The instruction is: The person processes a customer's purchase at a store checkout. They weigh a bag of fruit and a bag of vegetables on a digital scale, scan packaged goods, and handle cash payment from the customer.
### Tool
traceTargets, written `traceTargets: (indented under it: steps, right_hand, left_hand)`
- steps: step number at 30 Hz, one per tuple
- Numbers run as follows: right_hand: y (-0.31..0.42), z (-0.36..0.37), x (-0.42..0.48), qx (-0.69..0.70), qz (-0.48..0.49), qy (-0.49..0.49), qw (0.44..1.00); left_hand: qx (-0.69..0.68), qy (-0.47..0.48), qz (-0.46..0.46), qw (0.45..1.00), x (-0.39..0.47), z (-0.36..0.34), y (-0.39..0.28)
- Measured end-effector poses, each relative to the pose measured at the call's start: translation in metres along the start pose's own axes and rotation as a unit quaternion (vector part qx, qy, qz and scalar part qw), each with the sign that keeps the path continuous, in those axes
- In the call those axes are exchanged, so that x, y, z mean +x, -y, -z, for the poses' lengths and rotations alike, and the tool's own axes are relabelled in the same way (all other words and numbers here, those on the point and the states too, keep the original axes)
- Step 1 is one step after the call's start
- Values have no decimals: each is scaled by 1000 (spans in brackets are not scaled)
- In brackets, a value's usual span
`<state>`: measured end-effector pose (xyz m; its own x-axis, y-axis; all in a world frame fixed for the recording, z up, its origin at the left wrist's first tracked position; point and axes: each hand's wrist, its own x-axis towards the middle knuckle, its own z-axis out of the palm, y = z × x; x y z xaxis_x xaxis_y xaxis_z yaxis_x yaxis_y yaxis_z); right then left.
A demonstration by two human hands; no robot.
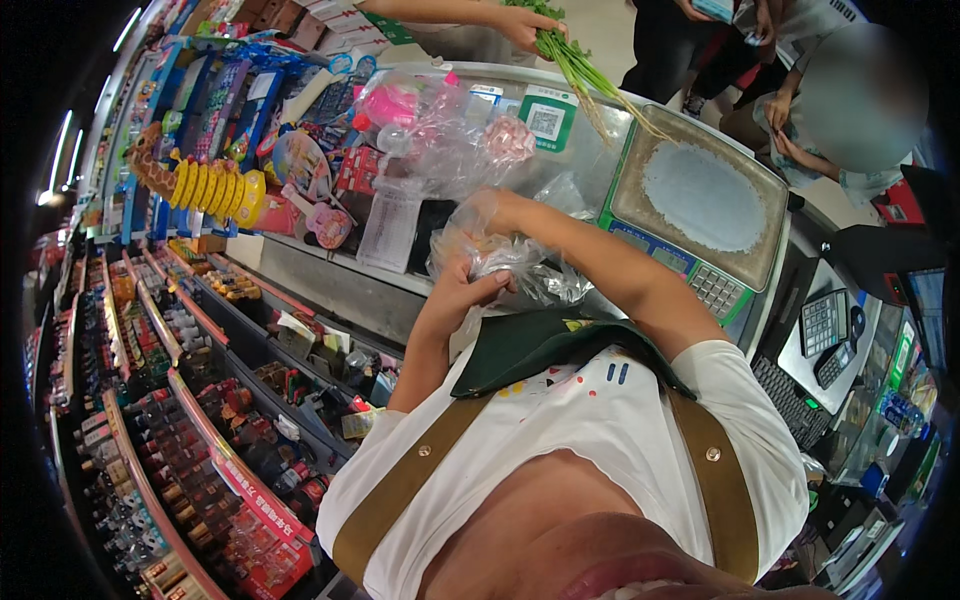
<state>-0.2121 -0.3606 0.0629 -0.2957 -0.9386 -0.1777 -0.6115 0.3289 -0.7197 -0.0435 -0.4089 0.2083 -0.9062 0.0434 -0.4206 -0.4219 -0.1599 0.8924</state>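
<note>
My left hand (456, 289) grips a clear plastic bag (525, 262) near the counter's front edge, thumb pointing right. My right hand (496, 210) reaches across to the same crumpled film, its fingers partly hidden by it and clutching it. Behind the hands lies another clear bag (465, 161) with a pink bottle or container (394, 103) and a pale pink item (510, 139) in or beside it. A printed paper slip (388, 229) rests left of my hands. Across the counter, another person's hand (521, 28) holds a bunch of leafy green stalks (574, 64), roots hanging toward the scale.
The digital scale (701, 184) stands to the right, near a calculator (823, 322) and a keyboard (795, 401). A green-framed printed code (546, 118) lies behind. Toys, including a yellow giraffe (217, 193), crowd the left. Shelves of goods (225, 427) line the left. Several people stand beyond.
</note>
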Motion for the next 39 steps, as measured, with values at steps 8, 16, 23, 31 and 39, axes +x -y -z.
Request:
traceTargets:
  steps: [8,16,23,31,39]
  right_hand:
    - [-11,13,-22,104,85,-227,965]
    - [-28,33,-167,200,-25,-367,908]
    - [-33,-22,-306,346,-158,-463,801]
    - [-26,-78,-379,353,-217,-583,699]
    - [-32,-92,-403,353,-244,-608,668]
  left_hand:
    - [-12,33,-24,999,-4,-3,-9]
    - [-5,25,-113,993,-17,-7,-33]
    - [-68,24,-171,983,5,-2,-34]
    - [-89,52,-196,975,48,-18,-62]
    - [-160,71,-201,964,76,-16,-91]
